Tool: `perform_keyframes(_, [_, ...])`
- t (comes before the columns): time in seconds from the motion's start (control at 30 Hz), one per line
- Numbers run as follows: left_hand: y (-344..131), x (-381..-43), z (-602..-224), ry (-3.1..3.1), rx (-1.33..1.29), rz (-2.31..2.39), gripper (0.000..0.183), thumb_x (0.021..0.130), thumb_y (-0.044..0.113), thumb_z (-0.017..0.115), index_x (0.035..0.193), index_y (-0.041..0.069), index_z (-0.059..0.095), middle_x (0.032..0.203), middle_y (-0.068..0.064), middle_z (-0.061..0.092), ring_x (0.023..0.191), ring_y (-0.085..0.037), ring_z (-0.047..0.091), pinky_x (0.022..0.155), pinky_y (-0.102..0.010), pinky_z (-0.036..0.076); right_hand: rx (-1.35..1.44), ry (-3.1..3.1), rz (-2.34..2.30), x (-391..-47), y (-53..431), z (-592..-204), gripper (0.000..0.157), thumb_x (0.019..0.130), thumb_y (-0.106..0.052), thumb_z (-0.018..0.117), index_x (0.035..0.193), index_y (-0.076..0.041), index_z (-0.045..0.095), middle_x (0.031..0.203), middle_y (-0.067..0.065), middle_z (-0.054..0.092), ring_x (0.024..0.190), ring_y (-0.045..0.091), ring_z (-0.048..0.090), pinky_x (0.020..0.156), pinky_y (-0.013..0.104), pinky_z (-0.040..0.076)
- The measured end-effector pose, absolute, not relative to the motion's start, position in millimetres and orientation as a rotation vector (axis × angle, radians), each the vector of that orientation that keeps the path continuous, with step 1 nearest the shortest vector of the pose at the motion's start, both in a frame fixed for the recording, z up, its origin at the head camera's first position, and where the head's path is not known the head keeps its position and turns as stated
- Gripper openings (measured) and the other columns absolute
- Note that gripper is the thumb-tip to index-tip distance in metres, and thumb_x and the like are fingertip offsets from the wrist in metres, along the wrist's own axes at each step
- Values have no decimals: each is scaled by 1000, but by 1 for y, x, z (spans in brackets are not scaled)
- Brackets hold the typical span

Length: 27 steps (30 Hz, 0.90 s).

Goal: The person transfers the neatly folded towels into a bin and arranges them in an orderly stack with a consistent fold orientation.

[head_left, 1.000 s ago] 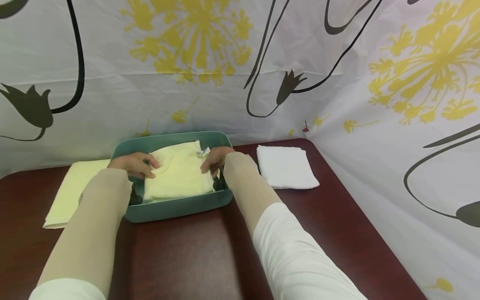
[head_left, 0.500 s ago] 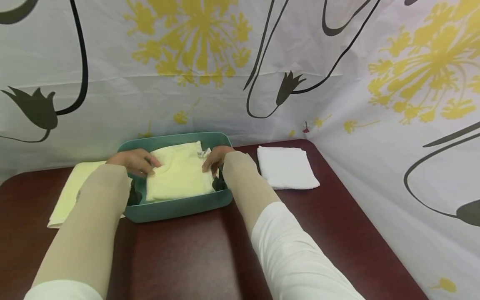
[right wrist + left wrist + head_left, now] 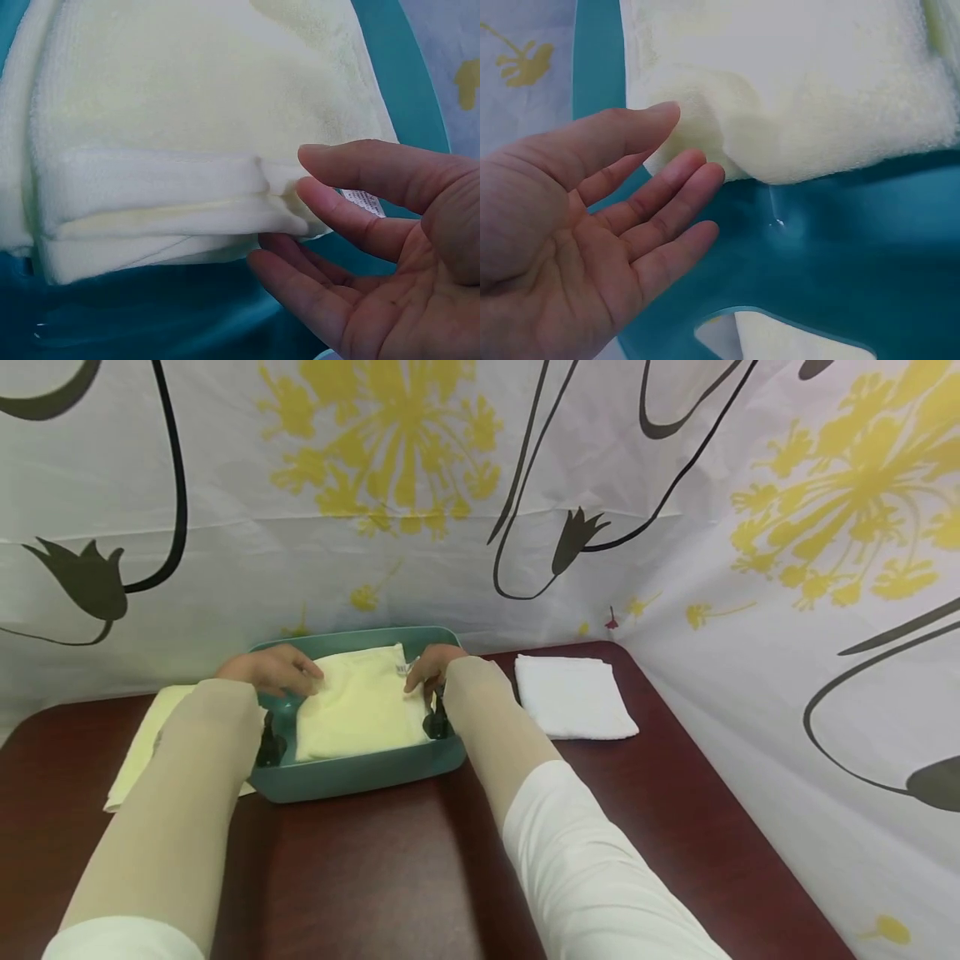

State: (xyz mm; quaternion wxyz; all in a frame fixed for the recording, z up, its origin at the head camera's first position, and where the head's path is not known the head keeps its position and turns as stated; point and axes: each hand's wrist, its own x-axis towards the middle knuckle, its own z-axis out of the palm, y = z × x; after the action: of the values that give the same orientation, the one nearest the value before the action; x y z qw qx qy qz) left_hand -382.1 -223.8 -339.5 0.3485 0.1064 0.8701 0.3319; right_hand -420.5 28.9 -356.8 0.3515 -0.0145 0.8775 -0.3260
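A folded pale yellow towel (image 3: 360, 706) lies inside a teal plastic bin (image 3: 360, 782). At its left far corner is my left hand (image 3: 273, 670), fingers loosely bent and parted from the thumb; the left wrist view shows the fingertips beside the rounded towel corner (image 3: 757, 142), with nothing between them. My right hand (image 3: 433, 667) is at the towel's right edge. In the right wrist view its thumb and index finger touch the layered fold (image 3: 180, 210), while other fingertips sit just below. A white printed tag (image 3: 364, 202) shows partly behind that hand.
Another folded yellow towel (image 3: 153, 727) lies left of the bin, partly hidden by the left forearm. A folded white towel (image 3: 573, 697) lies to the right on the dark red table (image 3: 360, 877). A flower-patterned curtain (image 3: 450, 560) hangs behind.
My left hand has drawn back and up off the yellow towel's corner, and its fingers have come away. The right hand stays at the right edge. The view has shifted slightly.
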Motion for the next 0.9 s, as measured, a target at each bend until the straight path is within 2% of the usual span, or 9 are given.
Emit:
perform_keyframes(0.13, [-221, -379, -332, 2256, 268, 862, 52, 94, 14, 49, 135, -12, 30, 135, -32, 31, 124, -46, 31, 97, -52, 32, -7, 2292, -878, -418, 31, -351, 52, 83, -15, 69, 130, -7, 49, 139, 8, 39, 98, 19, 56, 78, 29, 48])
perform_keyframes(0.33, [-219, -372, -325, 2266, 277, 878, 53, 94, 15, 49, 135, -11, 28, 131, -32, 37, 121, -45, 36, 97, -53, 31, -1, 2289, -939, -420, 32, -345, 58, 82, -14, 69, 133, -4, 44, 133, 10, 43, 70, 16, 53, 63, 26, 46])
perform_keyframes(0.4, [-218, -370, -323, 2274, 287, 884, 53, 94, 15, 48, 135, -11, 28, 131, -32, 37, 120, -45, 37, 97, -54, 31, 8, 2259, -990, -420, 33, -343, 58, 82, -11, 69, 134, -2, 43, 126, 11, 47, 68, 17, 51, 66, 28, 47])
perform_keyframes(0.47, [-217, -368, -321, 2300, 304, 883, 53, 94, 15, 48, 135, -11, 28, 132, -33, 33, 121, -46, 35, 97, -54, 31, 27, 2219, -1051, -419, 33, -342, 57, 82, -8, 68, 133, 0, 42, 115, 12, 51, 70, 19, 52, 74, 32, 49])
perform_keyframes(0.6, [-215, -364, -319, 2367, 316, 897, 50, 94, 13, 48, 134, -12, 32, 135, -33, 28, 123, -48, 29, 95, -56, 32, 40, 2155, -1129, -415, 36, -338, 42, 84, -5, 65, 123, 3, 50, 83, 12, 53, 68, 22, 49, 87, 40, 45])
perform_keyframes(0.67, [-214, -362, -318, 2395, 310, 904, 50, 93, 13, 49, 133, -13, 33, 135, -33, 28, 123, -49, 29, 95, -56, 32, 28, 2140, -1143, -412, 38, -336, 33, 86, -5, 63, 115, 3, 53, 72, 11, 49, 65, 21, 44, 87, 40, 44])
perform_keyframes(0.77, [-213, -359, -316, 2416, 286, 919, 51, 92, 15, 52, 132, -12, 34, 134, -32, 30, 122, -48, 31, 95, -55, 33, 11, 2128, -1155, -406, 40, -332, 22, 87, -6, 62, 106, 3, 55, 69, 10, 46, 63, 20, 37, 84, 39, 42])
perform_keyframes(0.9, [-211, -354, -314, 2426, 268, 938, 53, 92, 16, 54, 132, -11, 34, 135, -31, 31, 121, -46, 33, 95, -56, 32, 9, 2136, -1178, -399, 42, -326, 22, 87, -7, 62, 106, 2, 57, 83, 13, 52, 64, 19, 39, 88, 40, 42])
